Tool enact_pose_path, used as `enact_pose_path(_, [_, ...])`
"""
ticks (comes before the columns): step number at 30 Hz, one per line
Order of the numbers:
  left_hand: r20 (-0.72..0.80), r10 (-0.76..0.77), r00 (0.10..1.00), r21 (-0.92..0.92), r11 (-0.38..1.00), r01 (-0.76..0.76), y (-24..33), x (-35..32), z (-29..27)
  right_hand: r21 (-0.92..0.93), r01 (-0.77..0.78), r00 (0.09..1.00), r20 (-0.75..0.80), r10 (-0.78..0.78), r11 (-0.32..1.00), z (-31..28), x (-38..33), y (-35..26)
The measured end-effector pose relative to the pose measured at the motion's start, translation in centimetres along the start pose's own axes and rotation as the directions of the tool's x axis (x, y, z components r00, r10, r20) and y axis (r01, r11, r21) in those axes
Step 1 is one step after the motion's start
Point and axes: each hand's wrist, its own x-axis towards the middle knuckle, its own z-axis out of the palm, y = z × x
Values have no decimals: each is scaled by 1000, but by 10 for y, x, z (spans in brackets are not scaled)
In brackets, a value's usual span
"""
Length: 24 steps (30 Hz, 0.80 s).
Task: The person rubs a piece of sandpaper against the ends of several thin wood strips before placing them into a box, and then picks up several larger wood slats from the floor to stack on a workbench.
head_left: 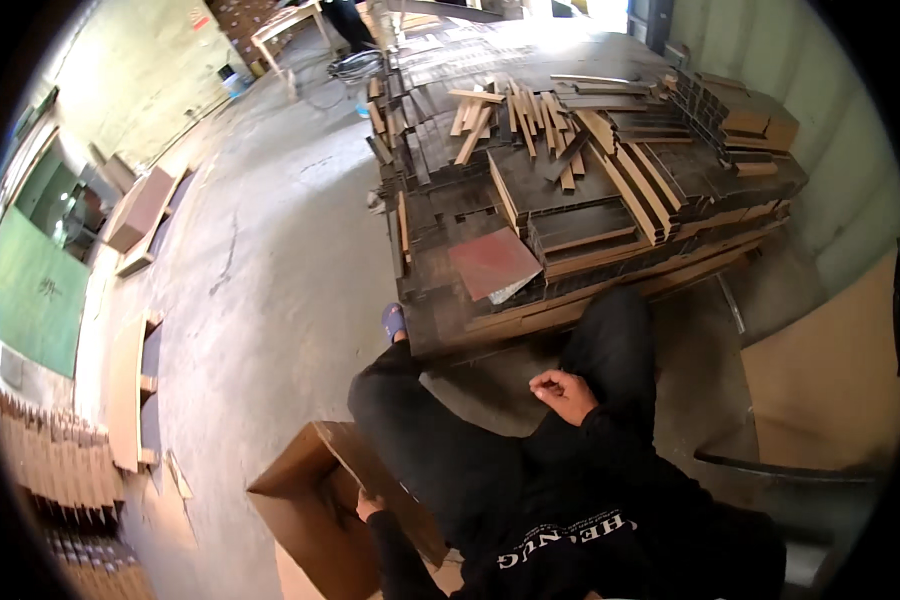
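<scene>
An open brown cardboard box [305, 520] stands tilted by my left leg. My left hand [369, 504] is closed on the box's upper edge; part of its fingers is hidden behind the cardboard. My right hand [566, 396] hovers over my lap beside the right thigh, its fingers loosely curled together with nothing visible in them. Past my knees lies a wide, low stack of dark boards and flattened cardboard pieces [570, 228]. On its near left corner rests a reddish-brown sheet [492, 263] with a pale piece showing under its edge.
Loose cardboard strips [540, 115] lie scattered across the stack, with bundled strips [750, 110] at its far right. A large tan cardboard sheet [830, 365] leans on the right. Brown cardboard pieces [50, 440] and a flat board on supports [128, 390] stand to the left.
</scene>
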Motion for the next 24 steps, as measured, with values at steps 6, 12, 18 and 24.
enact_pose_path(6, [173, 175, 969, -220, 966, -136, 99, 9, 20, -150, 168, 979, -92, -183, 974, -1, 41, -42])
enact_pose_path(12, [647, 351, 677, 60, 861, -504, 115, 87, -16, -551, 460, 818, -42, -574, 696, -6, 111, -81])
enact_pose_path(18, [-17, 770, 638, -245, 615, -749, 369, 134, -43, -745, 343, 906, 103, -410, 572, -4, 156, -85])
enact_pose_path(24, [19, 571, 821, -77, 819, -568, 464, 217, 64, -725, 358, 928, 207, -309, 588, -5, 165, -103])
